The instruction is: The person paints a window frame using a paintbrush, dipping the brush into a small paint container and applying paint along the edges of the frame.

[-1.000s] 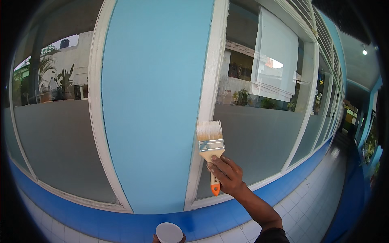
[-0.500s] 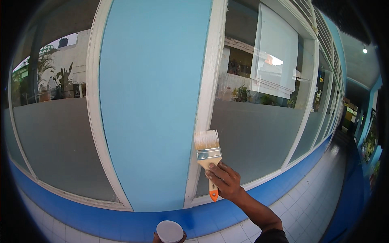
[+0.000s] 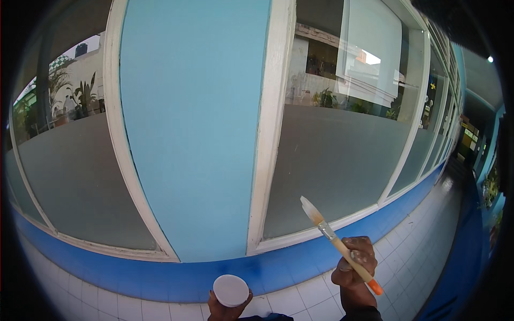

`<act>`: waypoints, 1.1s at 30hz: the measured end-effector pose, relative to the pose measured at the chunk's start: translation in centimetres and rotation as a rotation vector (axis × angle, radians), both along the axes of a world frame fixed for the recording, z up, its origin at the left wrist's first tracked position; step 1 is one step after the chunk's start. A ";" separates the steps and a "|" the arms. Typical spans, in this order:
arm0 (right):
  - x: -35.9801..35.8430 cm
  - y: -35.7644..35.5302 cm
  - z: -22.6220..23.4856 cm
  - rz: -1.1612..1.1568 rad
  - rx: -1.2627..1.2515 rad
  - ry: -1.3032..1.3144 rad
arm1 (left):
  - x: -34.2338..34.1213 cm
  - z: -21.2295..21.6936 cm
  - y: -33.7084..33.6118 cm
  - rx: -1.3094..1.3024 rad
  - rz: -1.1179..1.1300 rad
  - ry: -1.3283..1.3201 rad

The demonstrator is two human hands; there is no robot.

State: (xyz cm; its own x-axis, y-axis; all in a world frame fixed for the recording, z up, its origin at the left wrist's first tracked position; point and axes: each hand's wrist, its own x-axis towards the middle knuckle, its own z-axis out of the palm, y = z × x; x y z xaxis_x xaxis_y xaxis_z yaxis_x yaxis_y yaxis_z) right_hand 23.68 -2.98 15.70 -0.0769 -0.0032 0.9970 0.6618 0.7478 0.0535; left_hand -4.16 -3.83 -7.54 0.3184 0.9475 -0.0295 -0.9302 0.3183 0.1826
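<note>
A flat paintbrush (image 3: 332,235) with white-coated bristles, a metal band and a pale wooden handle tipped in orange is gripped in my right hand (image 3: 357,267). It is seen edge-on, bristles pointing up and left, apart from the window frame. Light smudges mark the fingers. Low in the middle, my left hand (image 3: 227,309) holds a small white tub (image 3: 231,290) from below, its fingers on either side. White covers what shows inside the tub. Ahead stands the white window frame (image 3: 263,176), with some rough, worn-looking edges.
A light blue wall panel (image 3: 193,134) lies between two frosted windows, the right pane (image 3: 337,160) nearest the brush. Below runs a darker blue wall base (image 3: 198,273), then white floor tiles (image 3: 300,299). A corridor recedes at right.
My right hand has drawn the brush away from the window frame, down and to the right, turning it edge-on. The tub and left hand appear higher in view.
</note>
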 end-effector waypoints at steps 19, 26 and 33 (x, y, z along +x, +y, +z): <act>7.2 -4.8 -2.4 0.941 -1.023 0.928 | 13.8 0.6 -3.7 0.137 -0.095 -0.054; 8.9 -8.4 1.0 0.553 -1.040 0.294 | 17.9 0.7 -6.7 0.231 -0.130 0.035; 8.8 -9.3 2.1 0.330 -1.211 -0.094 | 20.7 0.8 -8.1 0.232 -0.124 0.015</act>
State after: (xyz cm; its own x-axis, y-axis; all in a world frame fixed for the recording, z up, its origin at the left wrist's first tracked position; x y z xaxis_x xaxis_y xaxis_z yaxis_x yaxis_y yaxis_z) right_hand 32.44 -12.24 17.84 -0.3175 0.8754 0.3646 0.4654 0.4788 -0.7444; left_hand 16.58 -11.96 -6.71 0.4333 0.8834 0.1785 -0.8835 0.3772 0.2777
